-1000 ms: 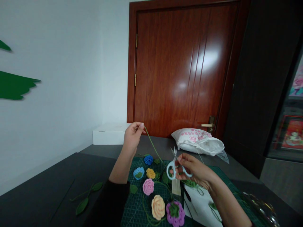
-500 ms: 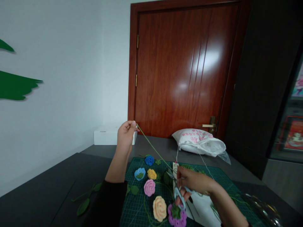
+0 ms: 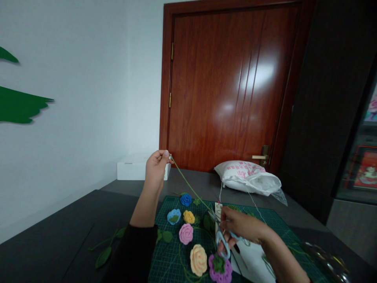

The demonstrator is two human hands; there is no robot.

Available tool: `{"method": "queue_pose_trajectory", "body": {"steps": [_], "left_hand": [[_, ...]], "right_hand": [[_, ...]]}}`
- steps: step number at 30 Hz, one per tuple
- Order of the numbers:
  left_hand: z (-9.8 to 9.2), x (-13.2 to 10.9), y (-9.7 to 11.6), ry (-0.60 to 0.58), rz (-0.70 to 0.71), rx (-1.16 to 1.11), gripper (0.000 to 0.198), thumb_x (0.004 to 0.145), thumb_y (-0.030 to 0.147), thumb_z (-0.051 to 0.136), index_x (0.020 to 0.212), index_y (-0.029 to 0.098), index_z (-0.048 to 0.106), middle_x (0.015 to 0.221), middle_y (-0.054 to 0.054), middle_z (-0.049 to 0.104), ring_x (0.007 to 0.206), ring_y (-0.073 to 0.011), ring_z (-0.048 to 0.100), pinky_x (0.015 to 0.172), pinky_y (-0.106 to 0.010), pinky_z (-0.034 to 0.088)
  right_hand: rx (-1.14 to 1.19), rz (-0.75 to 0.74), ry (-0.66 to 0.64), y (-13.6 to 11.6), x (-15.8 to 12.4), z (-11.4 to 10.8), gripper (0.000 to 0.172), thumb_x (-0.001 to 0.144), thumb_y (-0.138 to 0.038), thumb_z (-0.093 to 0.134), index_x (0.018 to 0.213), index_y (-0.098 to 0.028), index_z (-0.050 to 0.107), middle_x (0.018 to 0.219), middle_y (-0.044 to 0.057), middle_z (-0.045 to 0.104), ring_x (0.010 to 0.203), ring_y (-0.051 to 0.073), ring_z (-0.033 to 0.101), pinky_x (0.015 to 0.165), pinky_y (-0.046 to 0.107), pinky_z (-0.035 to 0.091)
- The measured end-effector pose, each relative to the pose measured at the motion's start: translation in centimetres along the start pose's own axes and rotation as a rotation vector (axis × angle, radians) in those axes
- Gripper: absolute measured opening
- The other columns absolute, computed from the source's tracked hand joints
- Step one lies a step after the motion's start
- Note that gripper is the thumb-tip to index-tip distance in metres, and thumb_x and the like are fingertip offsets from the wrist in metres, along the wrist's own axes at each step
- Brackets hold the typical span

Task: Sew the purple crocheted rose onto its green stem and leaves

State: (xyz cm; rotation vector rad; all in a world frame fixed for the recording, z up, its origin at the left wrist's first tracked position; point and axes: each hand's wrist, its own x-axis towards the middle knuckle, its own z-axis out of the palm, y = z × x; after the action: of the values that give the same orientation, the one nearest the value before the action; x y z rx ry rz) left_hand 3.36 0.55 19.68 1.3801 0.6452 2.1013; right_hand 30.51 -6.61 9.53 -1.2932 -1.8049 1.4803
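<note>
Raised at centre left, my left hand (image 3: pixel 156 163) pinches one end of a green yarn strand (image 3: pixel 188 182). The strand slants down, fairly taut, to the scissors (image 3: pixel 223 244) in my right hand (image 3: pixel 240 225). Their light blue handles are around my right fingers, and the blades meet the yarn near its lower end. Whether the blades have closed on it is too small to tell. Under the hands lie crocheted flowers: a blue rose (image 3: pixel 185 199), a light blue flower (image 3: pixel 174 216), a yellow one (image 3: pixel 189 217), a pink rose (image 3: pixel 186 234), a cream rose (image 3: pixel 198 260) and a purple flower (image 3: pixel 220 269).
A green cutting mat (image 3: pixel 169 251) covers the table's middle. Crocheted leaves (image 3: pixel 103 257) lie to the left. At the back stand a white box (image 3: pixel 131 171) and a white bag (image 3: pixel 244 175) with pink print. A shiny transparent object (image 3: pixel 326 261) sits at right.
My right hand has shifted the scissors slightly, bringing the blade tips up to the yarn strand. My left hand stays nearly in place, still holding the yarn.
</note>
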Motion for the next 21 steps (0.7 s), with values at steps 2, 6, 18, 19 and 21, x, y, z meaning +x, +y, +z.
{"method": "queue_pose_trajectory", "body": {"steps": [2, 6, 18, 19, 21], "left_hand": [[0.1, 0.0, 0.0, -0.009, 0.003, 0.003, 0.017, 0.077, 0.029, 0.07, 0.073, 0.015, 0.062, 0.062, 0.002, 0.061, 0.06, -0.0117, 0.057, 0.064, -0.024, 0.045], [0.2, -0.2, 0.0, -0.035, 0.006, 0.013, 0.017, 0.078, 0.03, 0.069, 0.073, 0.016, 0.062, 0.062, 0.002, 0.06, 0.06, -0.0124, 0.057, 0.063, -0.025, 0.044], [1.9, -1.5, 0.7, -0.168, 0.027, 0.116, 0.016, 0.082, 0.028, 0.067, 0.072, 0.016, 0.063, 0.062, 0.001, 0.061, 0.062, -0.014, 0.056, 0.066, -0.026, 0.043], [2.2, -1.6, 0.7, -0.181, 0.032, 0.122, 0.017, 0.083, 0.029, 0.066, 0.072, 0.017, 0.063, 0.062, 0.001, 0.061, 0.063, -0.0143, 0.057, 0.067, -0.026, 0.043], [2.7, -2.0, 0.7, -0.204, 0.039, 0.133, 0.017, 0.084, 0.029, 0.066, 0.072, 0.017, 0.063, 0.063, 0.001, 0.062, 0.064, -0.0149, 0.057, 0.067, -0.026, 0.043]], "right_hand": [[0.009, -0.011, 0.012, 0.3, 0.5, 0.1, 0.008, 0.084, -0.018, 0.045, 0.082, -0.024, 0.04, 0.056, -0.003, 0.067, 0.058, 0.02, 0.072, 0.056, 0.03, 0.051], [0.023, -0.035, 0.061, 0.6, 1.2, 0.2, 0.011, 0.085, -0.022, 0.048, 0.082, -0.024, 0.038, 0.053, -0.005, 0.065, 0.055, 0.019, 0.07, 0.05, 0.026, 0.045], [0.223, -0.079, 0.01, -1.5, 0.8, 2.6, 0.025, 0.077, -0.04, 0.054, 0.083, -0.025, 0.035, 0.057, -0.006, 0.064, 0.066, 0.023, 0.074, 0.063, 0.033, 0.051], [0.236, -0.083, 0.015, -1.6, 0.8, 2.7, 0.026, 0.076, -0.041, 0.055, 0.083, -0.025, 0.035, 0.058, -0.006, 0.064, 0.066, 0.023, 0.074, 0.063, 0.032, 0.05], [0.251, -0.095, 0.031, -1.7, 0.9, 2.9, 0.027, 0.076, -0.042, 0.056, 0.083, -0.025, 0.036, 0.059, -0.006, 0.064, 0.066, 0.022, 0.073, 0.061, 0.03, 0.048]]}}
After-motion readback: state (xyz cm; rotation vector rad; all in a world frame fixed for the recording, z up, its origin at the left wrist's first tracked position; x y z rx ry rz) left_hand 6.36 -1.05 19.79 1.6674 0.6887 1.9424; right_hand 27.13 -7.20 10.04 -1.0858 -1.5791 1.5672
